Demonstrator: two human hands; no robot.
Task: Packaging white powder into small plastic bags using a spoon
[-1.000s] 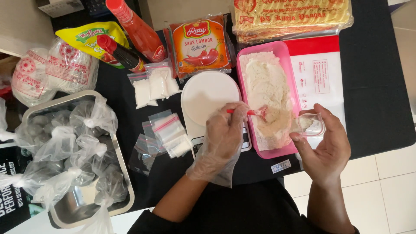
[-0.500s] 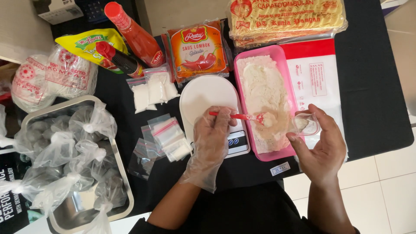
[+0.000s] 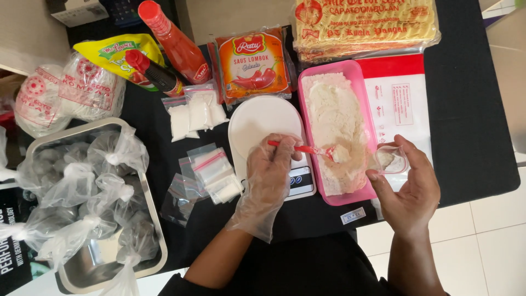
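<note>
My left hand [image 3: 269,178], in a loose clear plastic glove, grips a small red spoon [image 3: 304,149] by its handle. The spoon's bowl carries a bit of white powder over the pink tray [image 3: 362,194], which is filled with pale powder [image 3: 335,118]. My bare right hand [image 3: 411,189] holds a small clear plastic bag [image 3: 390,159] at the tray's right rim; some powder sits in the bag. A white kitchen scale [image 3: 262,123] lies under my left hand, just left of the tray.
Filled small powder bags [image 3: 196,112], empty zip bags [image 3: 211,170], two red sauce bottles [image 3: 174,46], a sauce sachet pack [image 3: 252,63], a noodle pack [image 3: 364,24], a yellow pouch [image 3: 107,52] and a metal pan [image 3: 159,257] of knotted plastic bags crowd the black table.
The spoon moved right from the scale side into the tray and now carries powder beside the small bag. My right hand stays at the tray's rim.
</note>
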